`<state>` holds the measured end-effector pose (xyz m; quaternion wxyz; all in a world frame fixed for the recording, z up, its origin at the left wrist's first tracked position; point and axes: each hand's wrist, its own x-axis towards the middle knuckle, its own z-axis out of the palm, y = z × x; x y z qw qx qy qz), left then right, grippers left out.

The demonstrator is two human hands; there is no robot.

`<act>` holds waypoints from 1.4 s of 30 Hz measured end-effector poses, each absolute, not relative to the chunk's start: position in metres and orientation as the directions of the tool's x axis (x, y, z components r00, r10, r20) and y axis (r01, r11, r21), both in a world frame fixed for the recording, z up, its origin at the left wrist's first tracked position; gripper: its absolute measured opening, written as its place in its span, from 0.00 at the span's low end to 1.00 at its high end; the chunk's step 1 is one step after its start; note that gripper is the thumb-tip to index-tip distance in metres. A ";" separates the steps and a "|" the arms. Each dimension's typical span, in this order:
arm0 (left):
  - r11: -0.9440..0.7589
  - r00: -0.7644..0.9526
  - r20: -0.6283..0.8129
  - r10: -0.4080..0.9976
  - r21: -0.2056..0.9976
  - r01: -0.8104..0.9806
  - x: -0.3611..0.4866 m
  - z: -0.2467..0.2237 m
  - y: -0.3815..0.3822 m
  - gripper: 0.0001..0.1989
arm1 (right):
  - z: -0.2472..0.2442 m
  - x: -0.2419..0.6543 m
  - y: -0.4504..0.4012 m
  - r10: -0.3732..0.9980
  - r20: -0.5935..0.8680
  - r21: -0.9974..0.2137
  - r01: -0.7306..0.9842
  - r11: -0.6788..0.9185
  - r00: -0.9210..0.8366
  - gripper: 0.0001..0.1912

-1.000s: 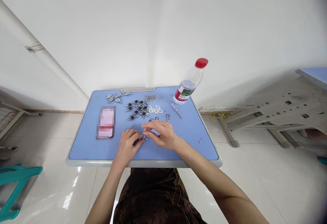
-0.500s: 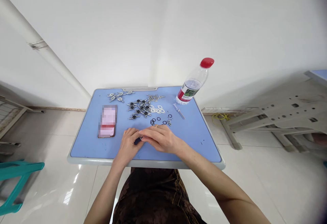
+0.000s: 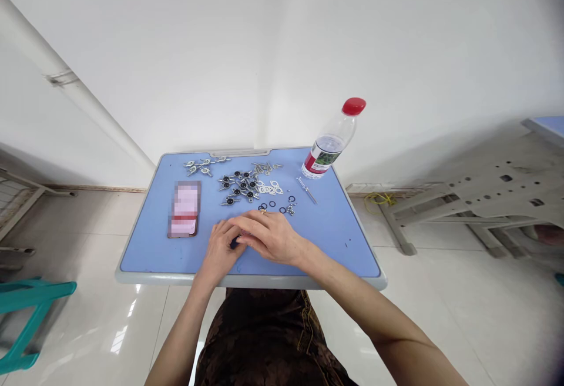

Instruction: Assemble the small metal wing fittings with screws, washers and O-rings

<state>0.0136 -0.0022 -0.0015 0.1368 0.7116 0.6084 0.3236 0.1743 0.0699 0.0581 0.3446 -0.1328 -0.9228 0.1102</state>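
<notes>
Right hand now slid further over the left hand; left fingers clamped on a small dark part; right fingers together above it.

Left hand pinches small dark part, right hand cupped over it; black O-rings just ahead on blue desk.

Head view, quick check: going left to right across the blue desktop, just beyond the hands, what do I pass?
The blurred flat rectangular object → the cluster of metal parts with black centres → the small black rings → the small screwdriver → the clear plastic bottle with a red cap
</notes>
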 end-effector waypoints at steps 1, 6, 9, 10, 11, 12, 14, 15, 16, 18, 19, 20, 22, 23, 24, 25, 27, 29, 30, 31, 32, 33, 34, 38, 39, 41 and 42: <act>-0.224 0.048 0.298 0.953 0.590 0.775 0.014 -0.002 -0.002 0.05 | 0.059 0.174 0.069 0.329 0.612 -0.299 0.175 0.938 -0.719 0.15; -0.245 0.067 0.317 0.946 0.563 0.789 0.014 -0.002 -0.001 0.03 | 0.061 0.177 0.073 0.378 0.555 -0.447 0.118 0.887 -0.741 0.18; -0.246 0.078 0.311 0.947 0.551 0.798 0.014 0.000 -0.001 0.01 | 0.061 0.181 0.078 0.359 0.549 -0.484 0.062 0.873 -0.755 0.21; -0.246 0.077 0.311 0.947 0.551 0.798 0.014 0.001 -0.001 0.01 | 0.061 0.182 0.079 0.347 0.558 -0.487 0.040 0.872 -0.754 0.22; -0.244 0.075 0.311 0.947 0.552 0.797 0.014 0.001 -0.001 0.01 | 0.062 0.182 0.079 0.336 0.568 -0.489 0.020 0.872 -0.751 0.22; -0.243 0.073 0.311 0.948 0.554 0.796 0.014 0.002 -0.001 0.01 | 0.062 0.183 0.080 0.328 0.578 -0.490 0.004 0.872 -0.747 0.22; -0.239 0.069 0.308 0.949 0.557 0.795 0.014 0.002 -0.002 0.01 | 0.063 0.183 0.080 0.315 0.592 -0.492 -0.023 0.871 -0.742 0.22; -0.237 0.067 0.308 0.949 0.558 0.795 0.014 0.002 -0.002 0.02 | 0.063 0.183 0.079 0.308 0.595 -0.490 -0.032 0.871 -0.742 0.22; -0.236 0.066 0.308 0.949 0.558 0.796 0.014 0.001 -0.002 0.02 | 0.063 0.183 0.079 0.303 0.594 -0.486 -0.033 0.873 -0.745 0.22; -0.239 0.067 0.310 0.948 0.559 0.794 0.014 0.001 -0.002 0.04 | 0.062 0.182 0.078 0.305 0.590 -0.468 -0.009 0.884 -0.748 0.21; -0.241 0.068 0.311 0.948 0.561 0.792 0.014 0.000 -0.002 0.05 | 0.060 0.182 0.078 0.313 0.589 -0.456 0.013 0.890 -0.745 0.21; -0.243 0.069 0.312 0.948 0.562 0.791 0.014 0.000 -0.002 0.06 | 0.059 0.181 0.077 0.321 0.589 -0.447 0.032 0.894 -0.741 0.20; -0.244 0.069 0.314 0.947 0.562 0.791 0.014 0.000 -0.002 0.08 | 0.056 0.180 0.077 0.337 0.585 -0.453 0.047 0.890 -0.737 0.21; -0.242 0.067 0.315 0.947 0.559 0.793 0.014 0.000 -0.002 0.07 | 0.054 0.180 0.077 0.339 0.577 -0.469 0.039 0.883 -0.743 0.22; -0.241 0.065 0.317 0.946 0.556 0.796 0.014 0.000 -0.002 0.06 | 0.054 0.180 0.077 0.339 0.564 -0.488 0.027 0.872 -0.753 0.23; -0.240 0.063 0.319 0.946 0.552 0.798 0.014 -0.001 -0.002 0.05 | 0.054 0.180 0.077 0.335 0.553 -0.506 0.012 0.862 -0.763 0.24; -0.241 0.063 0.324 0.944 0.547 0.802 0.014 -0.001 -0.002 0.04 | 0.055 0.180 0.078 0.324 0.543 -0.532 -0.018 0.847 -0.775 0.26; -0.242 0.065 0.324 0.944 0.544 0.803 0.014 0.000 -0.002 0.04 | 0.057 0.182 0.079 0.314 0.557 -0.548 -0.056 0.834 -0.769 0.26; -0.242 0.067 0.319 0.945 0.548 0.801 0.014 0.000 -0.002 0.04 | 0.059 0.184 0.079 0.317 0.569 -0.558 -0.073 0.827 -0.758 0.25; -0.242 0.070 0.313 0.947 0.555 0.796 0.014 0.001 -0.002 0.04 | 0.060 0.186 0.080 0.326 0.584 -0.568 -0.087 0.819 -0.744 0.25; -0.243 0.073 0.307 0.949 0.566 0.788 0.014 0.001 -0.002 0.03 | 0.061 0.187 0.081 0.342 0.599 -0.577 -0.095 0.811 -0.724 0.24; -0.243 0.075 0.299 0.951 0.579 0.778 0.014 0.002 -0.002 0.03 | 0.062 0.189 0.082 0.362 0.612 -0.586 -0.095 0.805 -0.703 0.24; -0.243 0.076 0.294 0.953 0.591 0.769 0.014 0.003 -0.002 0.02 | 0.063 0.191 0.084 0.383 0.622 -0.591 -0.090 0.802 -0.683 0.24; -0.233 0.069 0.281 0.957 0.608 0.759 0.014 0.004 -0.002 0.03 | 0.063 0.196 0.087 0.416 0.634 -0.582 -0.049 0.811 -0.652 0.23; -0.232 0.068 0.280 0.958 0.608 0.759 0.014 0.004 -0.002 0.03 | 0.063 0.197 0.087 0.414 0.631 -0.576 -0.039 0.817 -0.656 0.23; -0.230 0.066 0.280 0.958 0.608 0.760 0.015 0.004 -0.002 0.03 | 0.062 0.197 0.087 0.407 0.627 -0.563 -0.025 0.826 -0.664 0.23; -0.230 0.066 0.280 0.958 0.609 0.759 0.015 0.004 -0.002 0.03 | 0.062 0.196 0.087 0.403 0.627 -0.557 -0.022 0.830 -0.667 0.23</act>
